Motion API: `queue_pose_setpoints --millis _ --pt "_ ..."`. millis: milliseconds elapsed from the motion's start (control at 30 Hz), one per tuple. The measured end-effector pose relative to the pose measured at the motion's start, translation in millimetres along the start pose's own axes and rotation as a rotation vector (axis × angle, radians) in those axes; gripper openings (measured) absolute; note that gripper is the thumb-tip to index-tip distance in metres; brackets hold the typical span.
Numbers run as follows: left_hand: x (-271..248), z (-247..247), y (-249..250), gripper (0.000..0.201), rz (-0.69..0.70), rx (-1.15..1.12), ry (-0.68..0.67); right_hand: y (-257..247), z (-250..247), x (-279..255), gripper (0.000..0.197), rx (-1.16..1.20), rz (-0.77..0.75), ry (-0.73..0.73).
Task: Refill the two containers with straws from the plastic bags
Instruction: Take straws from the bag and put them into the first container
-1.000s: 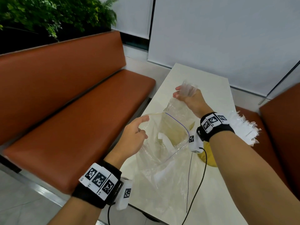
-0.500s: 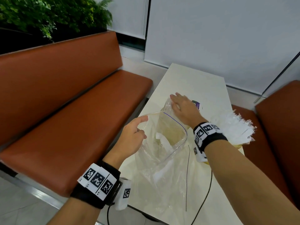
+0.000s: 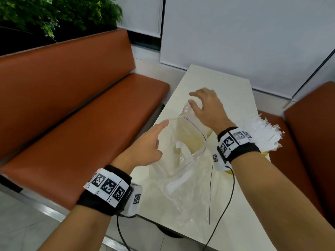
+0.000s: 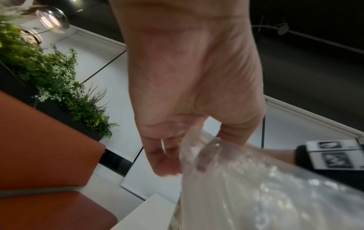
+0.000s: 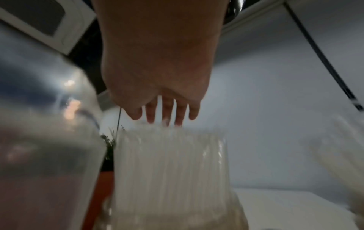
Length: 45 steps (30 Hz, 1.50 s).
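A clear zip bag (image 3: 183, 171) stands on the white table (image 3: 217, 78) with its mouth wide. My left hand (image 3: 161, 138) pinches the near rim; in the left wrist view the bag (image 4: 256, 194) runs between the thumb and fingers of that hand (image 4: 177, 155). My right hand (image 3: 195, 100) hovers open, fingers spread, over a bundle of clear-wrapped straws (image 3: 188, 113) upright behind the bag. In the right wrist view its fingertips (image 5: 165, 119) touch the tops of the straws (image 5: 169, 163). White-wrapped straws (image 3: 262, 134) fill a yellow container (image 3: 266, 153) on the right.
An orange bench (image 3: 72, 105) runs along the table's left side, and another orange seat (image 3: 311, 124) stands on the right. Green plants (image 3: 54, 15) sit behind the left bench. Black wrist cables (image 3: 210, 196) hang over the near part of the table.
My right hand gripped the clear-wrapped straws held high, lowered them behind the bag, then let go and now spreads open above them. My left hand stayed on the bag rim.
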<state>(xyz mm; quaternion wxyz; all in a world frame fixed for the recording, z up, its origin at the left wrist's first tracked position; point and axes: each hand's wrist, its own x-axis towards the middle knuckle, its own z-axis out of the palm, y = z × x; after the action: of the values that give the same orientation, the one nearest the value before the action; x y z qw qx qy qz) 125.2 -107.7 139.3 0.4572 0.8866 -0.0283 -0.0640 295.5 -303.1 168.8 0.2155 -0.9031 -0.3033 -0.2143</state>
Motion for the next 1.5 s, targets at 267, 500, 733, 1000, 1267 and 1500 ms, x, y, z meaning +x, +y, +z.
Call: queue_pose_setpoints --millis 267,500,733,1000,1267,1500 --pt "1.2 5.4 -11.5 0.087 0.089 -0.273 0.032 -78.0 -13.7 -40.9 0.017 -0.012 0.024 -1.015" --pt "1.0 19.9 4.4 0.086 0.051 -0.53 0.146 -101.9 29.9 -77.6 0.016 0.233 0.091 -1.183" --pt "-1.5 18.9 -6.7 0.048 0.019 -0.638 0.222 -91.5 27.2 -82.9 0.032 0.54 0.268 -1.07" --pt "-16.0 22.8 -30.9 0.053 -0.032 -0.579 0.246 -92.9 -50.1 -41.3 0.027 0.892 0.206 -0.702" --pt "-16.1 16.1 -55.7 0.055 -0.026 -0.511 0.306 -80.9 -145.0 27.8 0.017 1.095 0.102 0.031" --pt "-13.1 6.8 -59.0 0.063 -0.04 -0.476 0.337 -33.5 -89.3 45.9 0.018 0.817 0.343 0.087"
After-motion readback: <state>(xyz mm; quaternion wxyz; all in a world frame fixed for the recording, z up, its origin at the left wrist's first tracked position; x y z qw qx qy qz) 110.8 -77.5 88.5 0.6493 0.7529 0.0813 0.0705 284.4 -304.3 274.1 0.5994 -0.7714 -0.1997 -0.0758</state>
